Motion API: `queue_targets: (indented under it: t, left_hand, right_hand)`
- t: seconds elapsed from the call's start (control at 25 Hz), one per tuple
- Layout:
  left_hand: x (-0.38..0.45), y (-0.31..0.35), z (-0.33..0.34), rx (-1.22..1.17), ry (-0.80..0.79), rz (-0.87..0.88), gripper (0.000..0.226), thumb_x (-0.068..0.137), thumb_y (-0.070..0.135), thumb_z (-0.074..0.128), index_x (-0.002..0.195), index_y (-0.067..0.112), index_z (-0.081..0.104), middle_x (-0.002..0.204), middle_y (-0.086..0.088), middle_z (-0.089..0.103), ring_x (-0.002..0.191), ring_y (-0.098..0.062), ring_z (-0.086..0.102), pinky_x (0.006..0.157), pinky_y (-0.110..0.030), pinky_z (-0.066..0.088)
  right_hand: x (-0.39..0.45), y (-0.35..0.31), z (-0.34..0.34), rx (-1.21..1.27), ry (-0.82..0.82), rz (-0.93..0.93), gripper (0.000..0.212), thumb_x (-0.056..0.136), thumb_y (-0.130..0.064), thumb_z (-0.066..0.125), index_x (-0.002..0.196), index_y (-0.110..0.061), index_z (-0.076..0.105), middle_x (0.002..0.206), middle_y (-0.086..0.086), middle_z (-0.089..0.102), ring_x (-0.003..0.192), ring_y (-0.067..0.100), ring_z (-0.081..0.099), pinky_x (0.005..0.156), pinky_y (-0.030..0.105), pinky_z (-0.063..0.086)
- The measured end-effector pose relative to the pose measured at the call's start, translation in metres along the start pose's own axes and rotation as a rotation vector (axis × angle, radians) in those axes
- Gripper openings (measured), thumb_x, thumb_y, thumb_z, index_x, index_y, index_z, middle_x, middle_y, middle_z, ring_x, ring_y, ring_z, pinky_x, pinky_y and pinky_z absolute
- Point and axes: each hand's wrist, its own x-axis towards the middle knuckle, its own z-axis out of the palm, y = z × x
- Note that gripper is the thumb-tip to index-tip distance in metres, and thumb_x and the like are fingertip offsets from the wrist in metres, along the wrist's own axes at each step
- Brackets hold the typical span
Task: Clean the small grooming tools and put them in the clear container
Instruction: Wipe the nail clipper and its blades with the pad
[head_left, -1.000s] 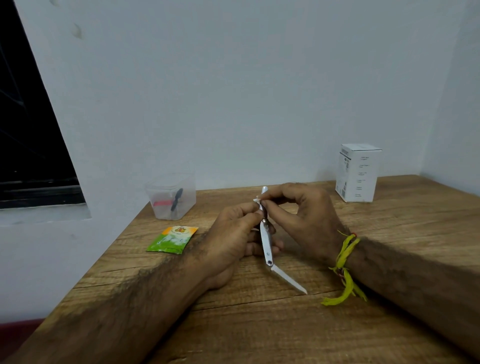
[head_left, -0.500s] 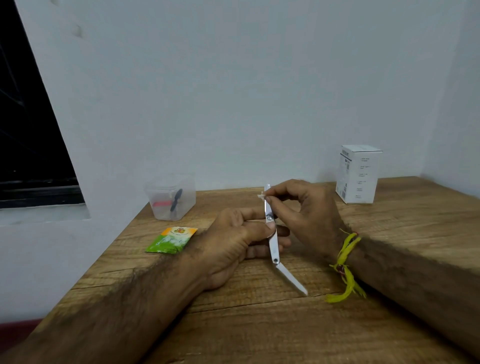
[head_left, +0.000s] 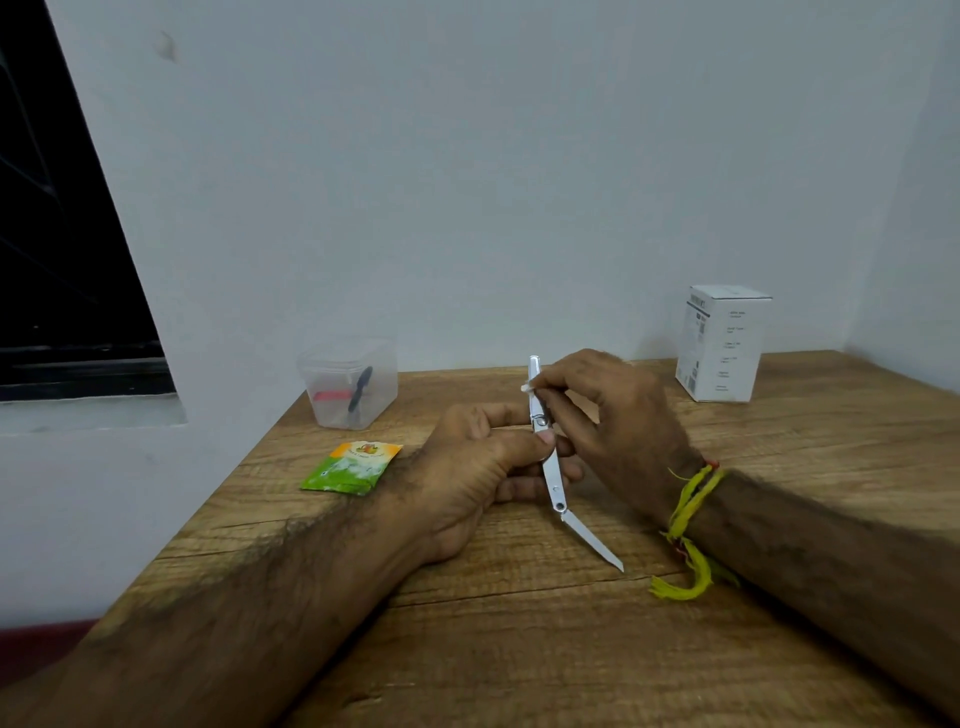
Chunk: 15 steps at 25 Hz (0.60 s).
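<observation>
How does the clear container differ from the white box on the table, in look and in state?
The clear container is see-through plastic with rounded corners; the white box is opaque, sharp-edged, with printed text. The clear container shows a black tool and something pink inside; what the white box holds cannot be seen. Both stand upright on the wooden table near the wall.

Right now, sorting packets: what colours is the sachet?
Green and orange sachet, head view.

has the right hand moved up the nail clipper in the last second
Yes. The right hand slid slightly up and away along the nail clipper, toward the white box.
</observation>
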Motion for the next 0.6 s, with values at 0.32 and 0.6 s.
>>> queue_targets:
  t: [0.32,0.6]
  left_hand:
    - [0.001,-0.0026,0.0013,0.013,-0.007,0.018,0.024,0.094,-0.004,0.062,0.118,-0.004,0.064,0.104,-0.025,0.074,0.081,-0.028,0.076,0.069,-0.036,0.063]
    - [0.0019,-0.0037,0.0012,0.044,-0.003,0.032,0.025,0.093,-0.004,0.064,0.118,-0.003,0.064,0.105,-0.026,0.073,0.081,-0.029,0.075,0.071,-0.038,0.064]
  right_hand:
    - [0.0014,0.004,-0.0018,-0.003,-0.014,-0.04,0.013,0.092,-0.011,0.061,0.096,-0.009,0.074,0.088,0.0,0.069,0.083,0.016,0.064,0.076,0.034,0.05]
    - [0.0007,0.0049,-0.0029,-0.023,-0.043,-0.035,0.012,0.093,-0.012,0.06,0.095,-0.009,0.071,0.086,0.001,0.067,0.081,0.018,0.063,0.074,0.036,0.049]
